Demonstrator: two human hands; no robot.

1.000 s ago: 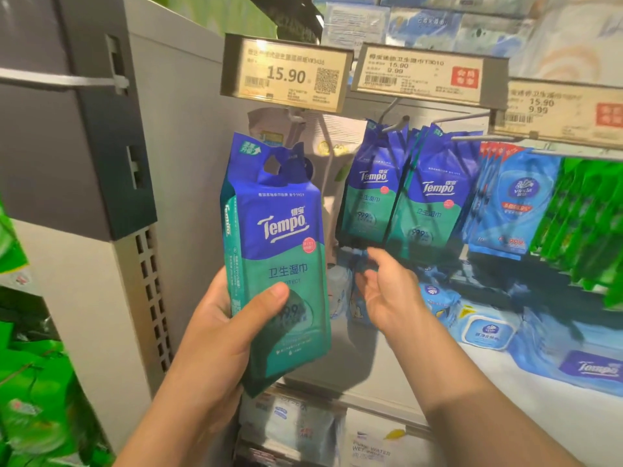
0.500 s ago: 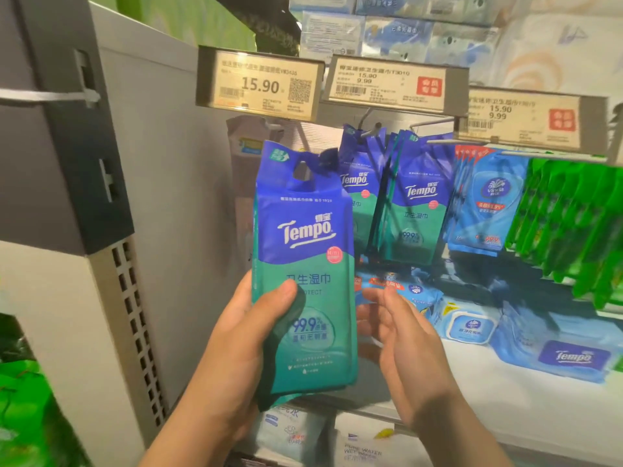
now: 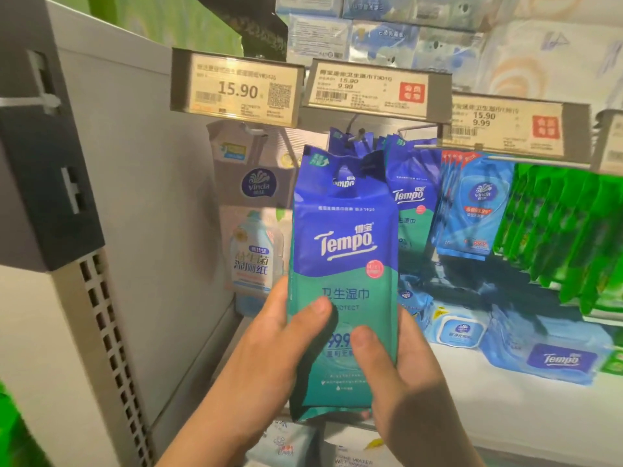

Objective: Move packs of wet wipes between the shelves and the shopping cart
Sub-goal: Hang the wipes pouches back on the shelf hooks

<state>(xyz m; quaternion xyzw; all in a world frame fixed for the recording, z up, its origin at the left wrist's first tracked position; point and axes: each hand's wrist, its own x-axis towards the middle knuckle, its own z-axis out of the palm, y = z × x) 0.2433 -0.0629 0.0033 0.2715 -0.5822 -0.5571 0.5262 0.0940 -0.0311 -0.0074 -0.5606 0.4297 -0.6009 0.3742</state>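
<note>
Hands, left hand [image 3: 269, 358] and right hand [image 3: 401, 375], clamp the Tempo pack [image 3: 344, 264] upright just below the peg [image 3: 357, 136]. Its hang-hole could miss that peg, since hanging Tempo packs [image 3: 411, 197] crowd behind.

Store aisle, grey metal shelf side panel [image 3: 135, 197] with perforated upright [image 3: 111, 348] at left, yellowish price tags [image 3: 236, 87] on peg hooks overhead, white shelf board [image 3: 505, 409] lower right, dim warm lighting, green blur far left.
</note>
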